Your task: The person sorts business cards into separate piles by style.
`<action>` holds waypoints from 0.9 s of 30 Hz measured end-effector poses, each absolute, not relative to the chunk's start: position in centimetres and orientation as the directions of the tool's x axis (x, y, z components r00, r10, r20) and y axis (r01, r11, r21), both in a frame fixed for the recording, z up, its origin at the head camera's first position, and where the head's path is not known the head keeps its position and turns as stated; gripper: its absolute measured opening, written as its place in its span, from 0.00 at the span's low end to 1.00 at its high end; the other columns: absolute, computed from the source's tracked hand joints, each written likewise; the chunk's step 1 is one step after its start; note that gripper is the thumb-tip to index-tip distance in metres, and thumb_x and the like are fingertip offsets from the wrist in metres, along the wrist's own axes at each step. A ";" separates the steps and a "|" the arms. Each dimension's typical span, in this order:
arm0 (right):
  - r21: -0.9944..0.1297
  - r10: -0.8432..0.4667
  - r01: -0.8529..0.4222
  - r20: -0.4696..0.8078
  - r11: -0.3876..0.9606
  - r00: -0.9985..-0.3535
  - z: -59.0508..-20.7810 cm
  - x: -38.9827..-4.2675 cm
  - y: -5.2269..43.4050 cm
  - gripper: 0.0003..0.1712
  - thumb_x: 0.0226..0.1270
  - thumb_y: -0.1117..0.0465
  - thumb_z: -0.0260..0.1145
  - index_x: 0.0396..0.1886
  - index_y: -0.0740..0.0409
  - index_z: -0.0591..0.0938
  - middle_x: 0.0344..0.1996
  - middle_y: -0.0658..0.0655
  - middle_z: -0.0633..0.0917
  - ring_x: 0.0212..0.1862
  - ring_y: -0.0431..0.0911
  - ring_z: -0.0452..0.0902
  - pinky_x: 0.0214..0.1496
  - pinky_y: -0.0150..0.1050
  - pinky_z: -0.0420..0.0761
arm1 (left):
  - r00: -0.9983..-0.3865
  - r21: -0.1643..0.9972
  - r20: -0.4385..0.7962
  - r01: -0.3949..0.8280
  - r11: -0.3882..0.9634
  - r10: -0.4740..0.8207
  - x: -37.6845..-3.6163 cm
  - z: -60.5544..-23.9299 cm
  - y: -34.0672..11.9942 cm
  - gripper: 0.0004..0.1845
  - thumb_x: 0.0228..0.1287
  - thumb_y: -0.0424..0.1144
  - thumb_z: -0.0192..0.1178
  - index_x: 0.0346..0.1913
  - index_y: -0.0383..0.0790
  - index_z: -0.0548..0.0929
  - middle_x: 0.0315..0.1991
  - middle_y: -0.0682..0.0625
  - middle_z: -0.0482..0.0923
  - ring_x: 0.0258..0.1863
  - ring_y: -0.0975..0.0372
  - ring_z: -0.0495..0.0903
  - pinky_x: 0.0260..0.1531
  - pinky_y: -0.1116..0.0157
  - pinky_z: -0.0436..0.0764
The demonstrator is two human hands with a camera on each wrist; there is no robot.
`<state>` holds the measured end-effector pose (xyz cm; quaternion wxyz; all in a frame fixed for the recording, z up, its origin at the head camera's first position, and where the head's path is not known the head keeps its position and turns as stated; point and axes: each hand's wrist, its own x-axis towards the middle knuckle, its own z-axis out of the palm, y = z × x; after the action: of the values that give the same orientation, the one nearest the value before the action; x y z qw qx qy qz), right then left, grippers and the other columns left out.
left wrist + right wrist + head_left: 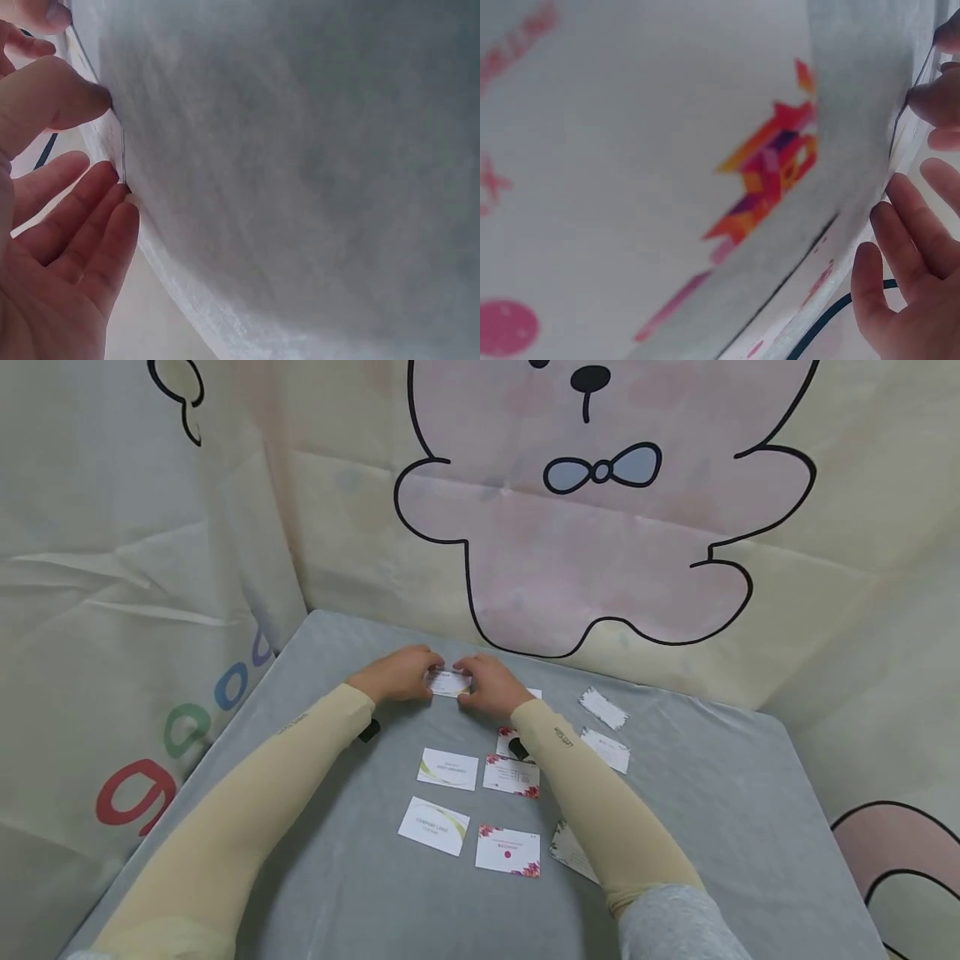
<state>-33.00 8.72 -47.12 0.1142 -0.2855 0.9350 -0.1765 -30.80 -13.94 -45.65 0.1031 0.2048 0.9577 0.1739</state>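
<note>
At the far part of the grey table, my left hand (pixel 401 675) and right hand (pixel 495 685) hold a white business card (pixel 448 683) between them, one at each end. The card lies low, at or just over the cloth. In the left wrist view, my left thumb and fingertips meet the edge of the card (pixel 124 150). The right wrist view has my right hand (pixel 911 277) with thumb and fingertips at the card's other end. A further white card (pixel 535 693) is partly hidden behind the right hand.
Nearer on the table (pixel 337 877) lie two white-and-green cards (pixel 447 769), several red floral cards (pixel 507 851) and leaf-patterned cards (pixel 604 708) to the right. My right forearm partly covers one leaf card (pixel 570 850). A printed curtain (pixel 360 543) hangs behind the table.
</note>
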 end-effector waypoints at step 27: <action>-0.287 -0.690 -0.677 0.068 0.678 -0.720 -46.8 -17.2 13.2 0.32 0.66 0.51 0.80 0.68 0.53 0.84 0.57 0.52 0.89 0.61 0.49 0.84 0.69 0.51 0.81 | -0.809 0.411 -0.033 0.524 0.746 0.587 -16.6 -45.4 -12.9 0.27 0.59 0.37 0.80 0.62 0.38 0.87 0.54 0.49 0.89 0.49 0.59 0.85 0.57 0.55 0.84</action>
<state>-17.25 13.24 -46.82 0.0228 -0.3733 0.9156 -0.1473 -16.59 -12.87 -45.37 0.0804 0.2986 0.9308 0.1951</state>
